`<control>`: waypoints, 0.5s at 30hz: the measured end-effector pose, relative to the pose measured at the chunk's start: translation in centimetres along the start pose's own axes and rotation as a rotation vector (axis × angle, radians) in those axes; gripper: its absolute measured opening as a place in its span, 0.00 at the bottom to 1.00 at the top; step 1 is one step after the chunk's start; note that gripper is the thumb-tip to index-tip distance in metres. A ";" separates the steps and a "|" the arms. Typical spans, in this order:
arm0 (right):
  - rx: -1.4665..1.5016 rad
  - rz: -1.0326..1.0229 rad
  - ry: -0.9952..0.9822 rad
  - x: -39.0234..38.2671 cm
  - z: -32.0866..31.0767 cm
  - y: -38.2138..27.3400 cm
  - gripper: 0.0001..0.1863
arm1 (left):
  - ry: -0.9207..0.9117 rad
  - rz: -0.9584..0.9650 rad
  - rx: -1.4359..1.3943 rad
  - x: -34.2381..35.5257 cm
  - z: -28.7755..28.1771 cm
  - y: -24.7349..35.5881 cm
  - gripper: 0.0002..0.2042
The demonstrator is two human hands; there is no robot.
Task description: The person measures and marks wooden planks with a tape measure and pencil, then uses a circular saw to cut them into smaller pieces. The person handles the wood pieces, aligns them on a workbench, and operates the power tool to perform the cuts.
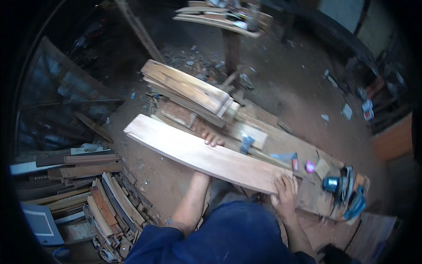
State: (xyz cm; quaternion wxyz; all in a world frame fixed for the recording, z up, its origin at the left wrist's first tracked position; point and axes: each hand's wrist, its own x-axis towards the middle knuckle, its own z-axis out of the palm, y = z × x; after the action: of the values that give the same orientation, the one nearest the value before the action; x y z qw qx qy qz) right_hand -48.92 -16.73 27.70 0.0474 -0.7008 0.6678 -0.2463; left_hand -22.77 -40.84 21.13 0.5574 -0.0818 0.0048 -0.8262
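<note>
A long, pale wooden plank (176,147) lies slantwise in front of me, held above the low work surface. My left hand (213,139) passes beneath it, and its fingers curl over the far edge near the middle; the palm is hidden under the wood. At the plank's right end, my right hand (285,189) grips the wood, with fingers on the top face. Just beyond the plank lies a tool with a grey metal head (247,143) and a wooden handle. A bluish blade (285,156) and a round pink object (310,166) lie to its right.
Thick boards (189,86) are stacked beyond the plank. A teal circular saw (338,184) sits on the right end of the work surface (281,134). Many wood pieces (103,204) are piled at lower left. A small raised stand (215,20) at the back holds boards.
</note>
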 end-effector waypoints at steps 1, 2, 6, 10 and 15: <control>0.045 0.043 0.029 -1.5 -0.6 1.4 0.33 | 0.037 0.021 0.010 -1.0 -0.4 -1.6 0.11; 0.085 0.100 0.045 -3.2 -1.4 2.8 0.34 | 0.004 -0.009 -0.015 -2.1 -1.1 -3.1 0.11; 0.276 0.117 0.059 -8.3 -3.9 7.6 0.35 | 0.139 0.027 0.018 -5.8 -4.4 -6.2 0.14; 0.468 0.286 0.043 -11.4 -4.0 10.5 0.28 | -0.075 -0.119 0.239 -9.5 -5.5 -6.8 0.26; 0.794 0.635 -0.082 -13.0 -1.4 11.8 0.23 | 0.912 0.162 0.525 -12.0 -5.1 -9.3 0.47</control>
State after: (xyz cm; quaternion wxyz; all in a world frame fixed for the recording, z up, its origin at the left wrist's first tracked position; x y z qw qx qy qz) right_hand -60.10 -5.13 20.62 0.4088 -0.4003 0.7002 -0.4270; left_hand -27.72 -26.71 15.45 0.5625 0.4285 0.0457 -0.7057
